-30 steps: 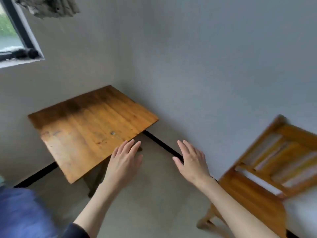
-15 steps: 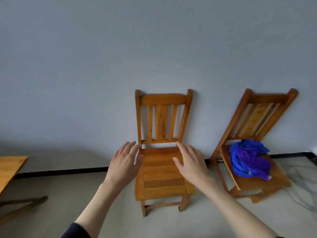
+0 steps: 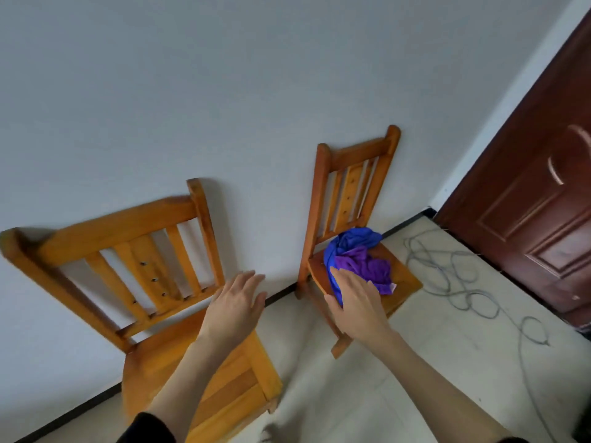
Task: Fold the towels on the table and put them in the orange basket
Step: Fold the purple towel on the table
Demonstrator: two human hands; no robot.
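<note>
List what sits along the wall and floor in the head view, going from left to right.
Empty wooden chair → left hand → second chair holding the crumpled blue and purple towels → grey cable loose on the floor → dark red door.

Towels (image 3: 358, 257) on right chair (image 3: 351, 187) — wall-backed

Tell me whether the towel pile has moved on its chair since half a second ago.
No. The towel pile lies on the same chair seat below the backrest; only the camera turned.
</note>
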